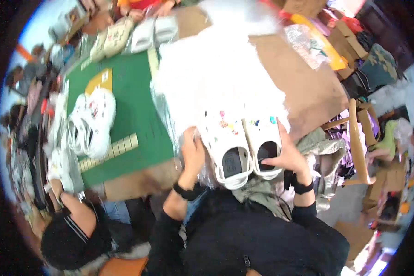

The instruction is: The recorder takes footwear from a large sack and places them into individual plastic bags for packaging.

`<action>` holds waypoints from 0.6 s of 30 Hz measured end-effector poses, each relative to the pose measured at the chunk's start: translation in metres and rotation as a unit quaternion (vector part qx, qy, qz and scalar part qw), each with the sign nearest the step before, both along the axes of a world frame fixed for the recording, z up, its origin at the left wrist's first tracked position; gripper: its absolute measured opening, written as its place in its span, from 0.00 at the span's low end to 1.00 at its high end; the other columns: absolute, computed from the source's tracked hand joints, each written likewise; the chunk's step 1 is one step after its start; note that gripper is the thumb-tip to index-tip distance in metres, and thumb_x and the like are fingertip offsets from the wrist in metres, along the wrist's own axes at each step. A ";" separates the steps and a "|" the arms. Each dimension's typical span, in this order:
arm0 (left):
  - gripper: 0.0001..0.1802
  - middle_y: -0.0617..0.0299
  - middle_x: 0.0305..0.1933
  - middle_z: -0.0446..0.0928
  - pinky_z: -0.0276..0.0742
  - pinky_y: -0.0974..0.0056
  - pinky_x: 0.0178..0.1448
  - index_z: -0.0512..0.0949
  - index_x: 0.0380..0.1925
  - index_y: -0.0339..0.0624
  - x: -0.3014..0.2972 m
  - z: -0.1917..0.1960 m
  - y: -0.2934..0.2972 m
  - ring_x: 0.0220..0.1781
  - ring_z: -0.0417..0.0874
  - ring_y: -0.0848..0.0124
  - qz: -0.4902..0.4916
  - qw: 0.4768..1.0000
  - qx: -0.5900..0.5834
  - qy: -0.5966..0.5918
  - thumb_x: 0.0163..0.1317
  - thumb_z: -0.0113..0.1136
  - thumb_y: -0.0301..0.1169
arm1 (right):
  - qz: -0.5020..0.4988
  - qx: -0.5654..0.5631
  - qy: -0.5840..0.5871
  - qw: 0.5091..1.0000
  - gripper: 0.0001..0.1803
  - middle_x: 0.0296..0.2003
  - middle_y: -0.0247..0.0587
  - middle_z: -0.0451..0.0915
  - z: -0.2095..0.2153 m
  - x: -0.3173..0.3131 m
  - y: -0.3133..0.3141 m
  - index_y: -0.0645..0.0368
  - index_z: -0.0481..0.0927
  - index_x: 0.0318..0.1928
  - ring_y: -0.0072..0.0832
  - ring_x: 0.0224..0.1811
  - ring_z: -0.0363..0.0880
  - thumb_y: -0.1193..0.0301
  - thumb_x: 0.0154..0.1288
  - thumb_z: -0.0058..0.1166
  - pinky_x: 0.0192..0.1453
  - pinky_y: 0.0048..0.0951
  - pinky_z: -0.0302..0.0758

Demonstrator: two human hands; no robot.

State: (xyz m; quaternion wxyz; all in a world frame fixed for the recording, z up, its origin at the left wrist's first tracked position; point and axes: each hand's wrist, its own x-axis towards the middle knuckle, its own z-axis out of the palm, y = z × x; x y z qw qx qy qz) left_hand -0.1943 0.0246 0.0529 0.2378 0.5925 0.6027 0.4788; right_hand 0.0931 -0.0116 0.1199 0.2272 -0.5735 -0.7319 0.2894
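Observation:
A pair of white clogs with colourful charms lies on a bright white sheet-like pile, heels toward me. On the right clog (pixel 264 133) my right hand (pixel 292 154) is closed, its thumb reaching into the foot opening and its fingers along the outer side. Beside the left clog (pixel 216 138), my left hand (pixel 193 149) has its fingers curled at the edge of the pile, near clear plastic (pixel 164 108). What those fingers hold, if anything, is too unclear to name. Black bands circle both my wrists.
Left of the pile, a green mat (pixel 133 85) bears another pair of white clogs (pixel 94 122) and a yellow strip (pixel 110 151). Beige clogs (pixel 115 39) and white slides (pixel 154 33) line the far edge, near another person's hands. At left, a co-worker's arm (pixel 78 209) reaches in. A wooden chair (pixel 358 142) stands right.

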 end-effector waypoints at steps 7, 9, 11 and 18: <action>0.20 0.44 0.58 0.70 0.67 0.63 0.59 0.64 0.57 0.27 -0.014 -0.001 -0.016 0.56 0.74 0.55 -0.032 0.999 0.031 0.028 0.65 0.41 0.23 | -0.064 -0.023 0.200 0.978 0.44 0.64 0.51 0.62 0.030 0.002 -0.005 0.57 0.60 0.66 0.39 0.68 0.58 0.85 0.42 0.47 0.67 0.32 0.60; 0.23 0.43 0.57 0.71 0.67 0.63 0.60 0.61 0.61 0.29 -0.017 0.001 -0.013 0.56 0.74 0.57 -0.071 0.997 -0.007 0.018 0.65 0.41 0.22 | -0.042 0.016 0.206 0.977 0.42 0.64 0.48 0.64 0.024 0.016 -0.002 0.56 0.63 0.65 0.36 0.67 0.61 0.83 0.42 0.50 0.64 0.32 0.63; 0.24 0.45 0.51 0.74 0.69 0.64 0.53 0.60 0.62 0.31 -0.017 0.006 -0.009 0.49 0.76 0.60 -0.100 0.995 0.007 0.024 0.65 0.41 0.22 | -0.052 0.017 0.201 0.978 0.41 0.63 0.47 0.66 0.021 0.023 0.007 0.55 0.64 0.65 0.34 0.65 0.64 0.82 0.44 0.52 0.63 0.31 0.65; 0.30 0.47 0.38 0.79 0.73 0.65 0.38 0.56 0.67 0.39 -0.015 0.004 0.001 0.33 0.79 0.64 -0.128 0.990 0.007 0.051 0.63 0.40 0.19 | -0.109 0.022 0.233 0.966 0.37 0.59 0.44 0.71 -0.003 0.006 0.034 0.50 0.66 0.64 0.29 0.48 0.74 0.74 0.49 0.59 0.53 0.28 0.71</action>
